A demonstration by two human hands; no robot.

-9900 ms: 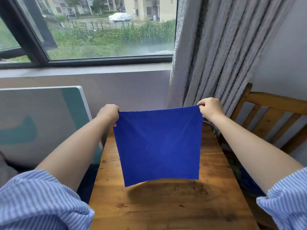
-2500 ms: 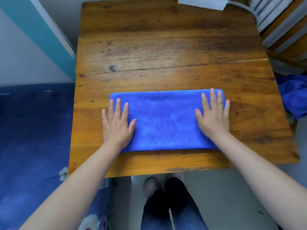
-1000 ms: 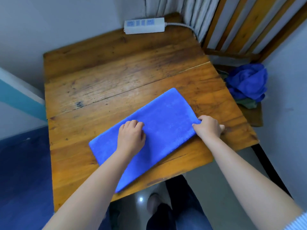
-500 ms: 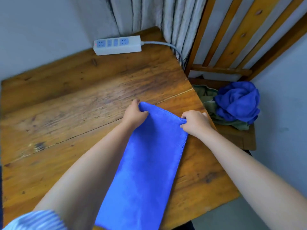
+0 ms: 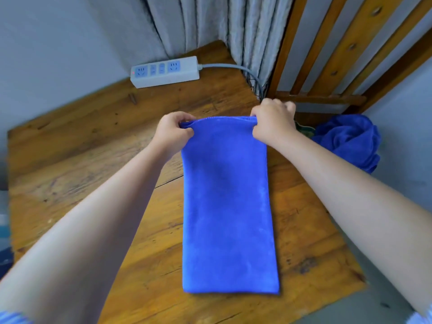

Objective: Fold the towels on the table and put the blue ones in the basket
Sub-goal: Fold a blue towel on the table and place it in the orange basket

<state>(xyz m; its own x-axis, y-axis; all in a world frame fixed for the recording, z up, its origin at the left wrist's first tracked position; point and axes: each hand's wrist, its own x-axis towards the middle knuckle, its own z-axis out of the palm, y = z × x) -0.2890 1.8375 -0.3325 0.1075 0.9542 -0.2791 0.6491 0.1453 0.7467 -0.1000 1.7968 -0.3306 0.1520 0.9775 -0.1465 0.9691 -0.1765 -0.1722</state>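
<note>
— We are looking at a solid royal-blue towel (image 5: 228,206) lying over an orange-brown wooden table (image 5: 81,164) with dark grain streaks.

— And we are seeing a white power strip (image 5: 165,71) with pale-blue sockets, a grey curtain (image 5: 210,26), a crumpled blue towel (image 5: 348,141), and blue-and-white striped sleeves (image 5: 420,318).

Bare table (image 5: 77,174) left of towel (image 5: 228,206): open passage. Narrower bare strip right of towel. Power strip (image 5: 164,71) and cord (image 5: 236,69) block far edge. Curtain (image 5: 210,26), chair slats (image 5: 327,43) wall off far right. Blue heap (image 5: 348,141) beside right edge.
</note>
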